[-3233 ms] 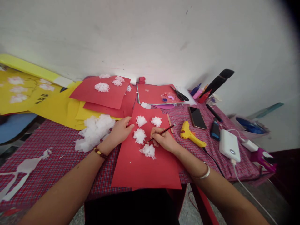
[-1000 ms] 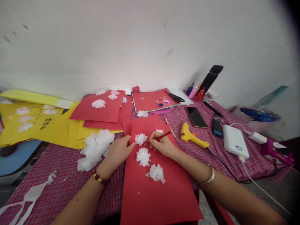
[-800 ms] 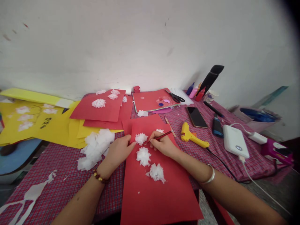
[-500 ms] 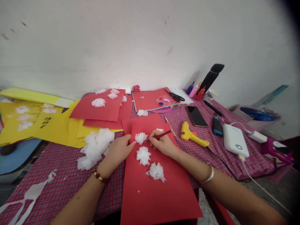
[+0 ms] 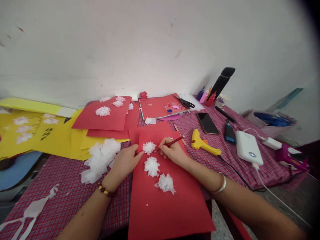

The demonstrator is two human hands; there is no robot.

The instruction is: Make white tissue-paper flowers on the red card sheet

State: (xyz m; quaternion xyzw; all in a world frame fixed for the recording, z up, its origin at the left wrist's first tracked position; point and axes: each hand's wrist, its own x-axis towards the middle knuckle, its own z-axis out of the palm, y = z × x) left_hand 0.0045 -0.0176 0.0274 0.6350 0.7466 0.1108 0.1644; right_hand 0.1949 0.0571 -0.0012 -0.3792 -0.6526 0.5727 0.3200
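A long sheet of red paper [image 5: 167,213] lies before me, its near end hanging past the table edge. Three fluffy white paper flowers sit on it: a top flower [image 5: 149,147], a middle flower [image 5: 151,166] and a lower flower [image 5: 165,183]. My right hand [image 5: 171,150] is closed around a dark red pencil [image 5: 175,141], its tip down near the top flower. My left hand [image 5: 128,158] rests on the sheet's left edge, thumb stretched toward the top flower and the other fingers partly hidden; it grips nothing I can see.
White tissue pieces [image 5: 101,160] lie left of my left hand. A yellow glue gun [image 5: 203,143], a phone [image 5: 208,122] and a white power bank [image 5: 248,148] with cables are at the right. Black scissors [image 5: 186,102] lie at the back. Red sheets [image 5: 105,120] with flowers are back left.
The whole view has shifted slightly. Both hands stay in nearly the same place on the red sheet, and the pencil is still in my right hand.
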